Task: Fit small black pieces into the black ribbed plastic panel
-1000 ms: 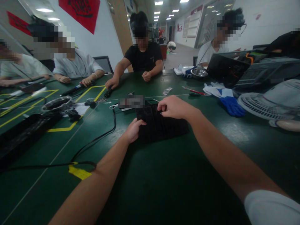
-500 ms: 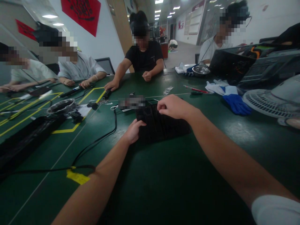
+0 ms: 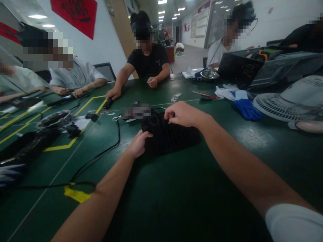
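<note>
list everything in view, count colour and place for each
panel: one, black, centre
table: one, dark green, foreground
cable: at least one, black, left of panel
label: one, yellow, at cable
tape: several strips, yellow, table's left
trough: one, black, left
packet: one, clear, beyond panel
tool: one, red, left of gloves
bowl: one, silver, table's far side
grille: one, white, right
gloves: count unclear, blue and white, left of grille
casing: one, grey, behind grille
posters: two, red, upper left
people: at least five, black or pale tops, around table
left hand: one, bare, gripping panel's left edge
right hand: one, bare, over panel's far edge
</note>
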{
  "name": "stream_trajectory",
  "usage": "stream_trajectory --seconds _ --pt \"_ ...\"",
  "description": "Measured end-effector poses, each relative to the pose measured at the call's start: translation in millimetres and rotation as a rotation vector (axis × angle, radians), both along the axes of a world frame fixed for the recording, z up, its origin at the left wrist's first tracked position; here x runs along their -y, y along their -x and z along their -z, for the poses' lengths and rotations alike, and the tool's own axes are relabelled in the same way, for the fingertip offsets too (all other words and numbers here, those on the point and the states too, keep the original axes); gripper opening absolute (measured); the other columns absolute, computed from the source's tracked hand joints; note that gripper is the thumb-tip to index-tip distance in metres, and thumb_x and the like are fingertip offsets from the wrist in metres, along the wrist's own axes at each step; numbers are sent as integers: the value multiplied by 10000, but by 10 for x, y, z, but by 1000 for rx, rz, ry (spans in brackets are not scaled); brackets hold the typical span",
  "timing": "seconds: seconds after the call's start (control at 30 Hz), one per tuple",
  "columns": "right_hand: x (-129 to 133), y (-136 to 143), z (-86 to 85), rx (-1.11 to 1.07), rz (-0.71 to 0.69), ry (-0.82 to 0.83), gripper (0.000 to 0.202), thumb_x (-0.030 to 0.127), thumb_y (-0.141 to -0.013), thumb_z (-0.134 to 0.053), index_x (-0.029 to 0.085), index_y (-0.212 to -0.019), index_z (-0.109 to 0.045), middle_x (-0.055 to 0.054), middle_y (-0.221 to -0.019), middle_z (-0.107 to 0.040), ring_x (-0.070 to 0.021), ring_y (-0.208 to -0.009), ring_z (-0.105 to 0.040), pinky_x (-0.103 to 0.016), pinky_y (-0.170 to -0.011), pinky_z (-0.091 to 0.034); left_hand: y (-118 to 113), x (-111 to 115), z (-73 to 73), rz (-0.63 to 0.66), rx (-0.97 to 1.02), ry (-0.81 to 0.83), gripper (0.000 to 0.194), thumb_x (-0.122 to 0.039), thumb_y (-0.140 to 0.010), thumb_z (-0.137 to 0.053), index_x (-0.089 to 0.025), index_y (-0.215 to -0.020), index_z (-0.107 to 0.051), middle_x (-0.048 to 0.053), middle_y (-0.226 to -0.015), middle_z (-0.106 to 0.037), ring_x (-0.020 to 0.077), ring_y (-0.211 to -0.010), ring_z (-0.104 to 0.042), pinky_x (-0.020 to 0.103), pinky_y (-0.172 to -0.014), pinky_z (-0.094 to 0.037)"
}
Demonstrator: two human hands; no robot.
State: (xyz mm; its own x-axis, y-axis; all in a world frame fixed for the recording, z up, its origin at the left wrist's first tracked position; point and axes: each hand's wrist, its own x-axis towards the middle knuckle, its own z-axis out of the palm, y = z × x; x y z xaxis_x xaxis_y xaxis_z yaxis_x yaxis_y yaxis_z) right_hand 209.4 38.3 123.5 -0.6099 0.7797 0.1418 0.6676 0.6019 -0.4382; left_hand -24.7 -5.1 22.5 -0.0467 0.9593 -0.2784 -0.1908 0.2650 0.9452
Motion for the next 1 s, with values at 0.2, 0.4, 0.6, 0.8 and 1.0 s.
stream_trajectory --seconds 0.2,0.4,0.6,0.8,1.0 --pt "-8 -15 1 8 -8 20 230 33 -875 -698 136 -1042 -817 -63 -933 -789 -158 -820 -684 -293 -784 -485 1 -11 13 -8 -4 10 472 -240 -528 -759 -211 -986 -647 6 -840 -722 284 -864 -727 414 -796 -583" --pt "-32 -15 36 26 -22 -22 222 54 -849 -728 154 -1025 -819 -57 -955 -774 -160 -834 -663 -294 -770 -475 -13 3 3 -2 14 2 466 -230 -528 -761 -209 -982 -658 6 -835 -727 281 -864 -736 402 -776 -586" --pt "-56 -1 81 39 -29 -60 229 80 -844 -735 178 -1032 -821 -48 -961 -766 -163 -840 -645 -295 -770 -456 -19 14 -14 -7 14 1 439 -236 -519 -758 -208 -947 -668 1 -806 -734 263 -813 -730 379 -737 -579" --pt "-44 33 105 59 -13 -127 122 170 -882 -756 184 -990 -813 -48 -934 -755 -176 -842 -624 -314 -751 -413 -16 12 3 -14 14 -6 413 -237 -522 -759 -211 -923 -665 0 -806 -732 264 -818 -730 373 -729 -573" --pt "-52 39 116 51 -13 -146 87 174 -919 -730 189 -946 -811 -48 -910 -756 -170 -815 -614 -316 -751 -399 -15 14 -2 -11 15 -24 403 -232 -539 -764 -210 -926 -657 6 -830 -733 289 -902 -744 400 -789 -590"
